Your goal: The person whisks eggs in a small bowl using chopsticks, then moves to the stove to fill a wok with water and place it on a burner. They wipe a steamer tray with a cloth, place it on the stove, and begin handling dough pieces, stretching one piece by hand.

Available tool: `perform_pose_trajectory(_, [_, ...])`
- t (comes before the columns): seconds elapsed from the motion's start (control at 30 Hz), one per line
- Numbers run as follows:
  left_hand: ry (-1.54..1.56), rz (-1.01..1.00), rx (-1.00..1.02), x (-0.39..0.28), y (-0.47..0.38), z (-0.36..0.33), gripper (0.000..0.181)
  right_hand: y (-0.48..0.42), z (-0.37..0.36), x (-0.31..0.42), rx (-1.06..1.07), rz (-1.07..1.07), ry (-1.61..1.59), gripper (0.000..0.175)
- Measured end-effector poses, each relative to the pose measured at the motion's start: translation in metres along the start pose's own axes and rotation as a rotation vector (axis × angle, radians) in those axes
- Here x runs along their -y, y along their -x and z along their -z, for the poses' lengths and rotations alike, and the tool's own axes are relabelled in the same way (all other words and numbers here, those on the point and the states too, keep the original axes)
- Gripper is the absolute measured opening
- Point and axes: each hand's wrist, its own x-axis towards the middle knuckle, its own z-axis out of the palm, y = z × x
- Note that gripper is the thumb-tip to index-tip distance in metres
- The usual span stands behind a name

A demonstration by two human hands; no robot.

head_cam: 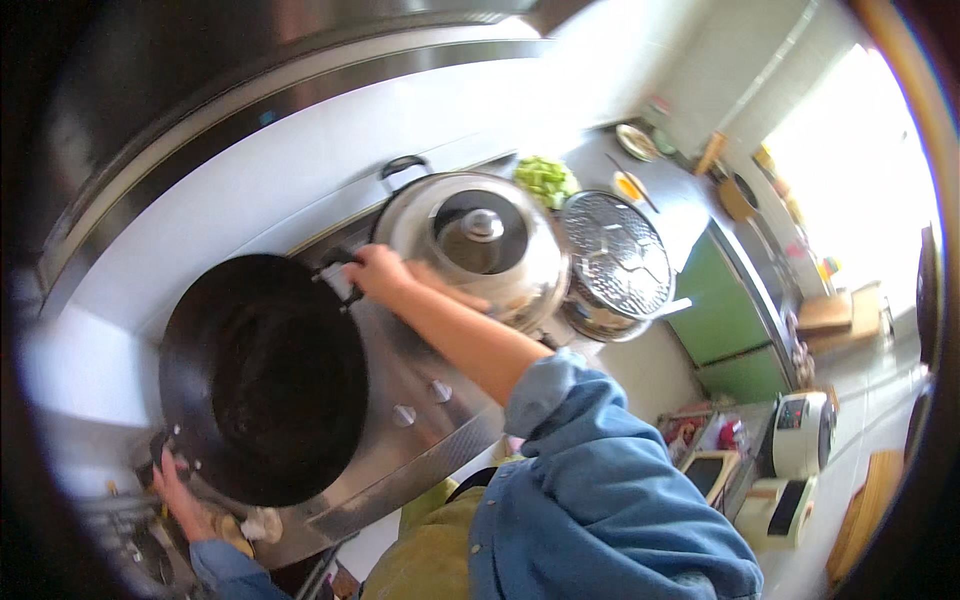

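A large black wok (262, 382) stands over the left side of the steel gas stove (442, 435), its dark inside facing me. My right hand (382, 276) grips the wok's far-right loop handle. At the opposite, near-left handle is my left hand (176, 484), its fingers up against the handle; part of that grip is hidden. To the right of the wok sits a wide pan with a domed lid (517, 285), which has a glass centre and a shiny knob. My right forearm passes over the lid's near edge.
Beside the lidded pan is a steel pot topped by a perforated steamer insert (619, 251). Chopped green vegetables (546, 180) and a bowl with yellow liquid (628, 186) stand behind it. A range hood (225, 105) overhangs the stove. A rice cooker (801, 433) is at the right.
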Motion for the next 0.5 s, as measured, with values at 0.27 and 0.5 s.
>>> perform_pose_trajectory(0.27, [-0.050, 0.157, 0.080, 0.045, -0.043, 0.045, 0.054, 0.087, 0.141, 0.033, 0.004, 0.020, 0.068, 0.038])
perform_pose_trajectory(0.5, [-0.165, 0.092, -0.183, 0.055, -0.037, 0.058, 0.062, 0.234, 0.272, -0.229, -0.736, -0.355, -0.369, 0.028])
